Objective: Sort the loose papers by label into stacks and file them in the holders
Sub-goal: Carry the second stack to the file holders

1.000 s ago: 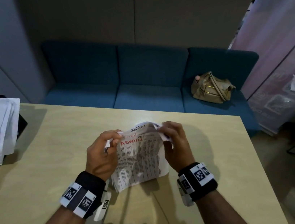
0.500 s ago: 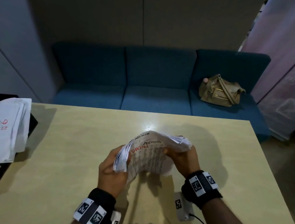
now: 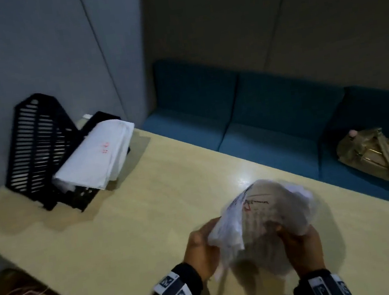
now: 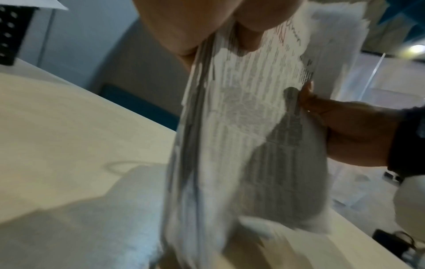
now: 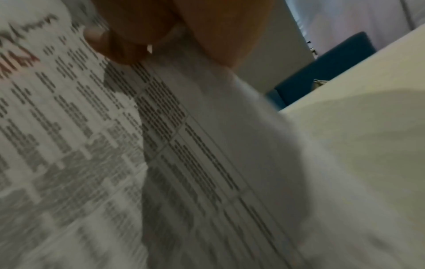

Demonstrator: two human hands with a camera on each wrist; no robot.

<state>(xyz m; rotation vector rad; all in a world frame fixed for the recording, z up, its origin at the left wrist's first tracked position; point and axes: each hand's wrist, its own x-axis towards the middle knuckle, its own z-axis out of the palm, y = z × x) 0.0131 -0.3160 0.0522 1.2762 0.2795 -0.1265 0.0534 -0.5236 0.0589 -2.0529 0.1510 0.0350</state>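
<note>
Left hand (image 3: 201,246) and right hand (image 3: 300,247), both raised above the bench (image 3: 125,232), each grip one side of a bowed stack of papers (image 3: 263,217).

The head view looks down across the table (image 3: 125,232) toward its far edge. Both wrist views sit close against the printed sheets (image 4: 241,145), shared by all three.
</note>
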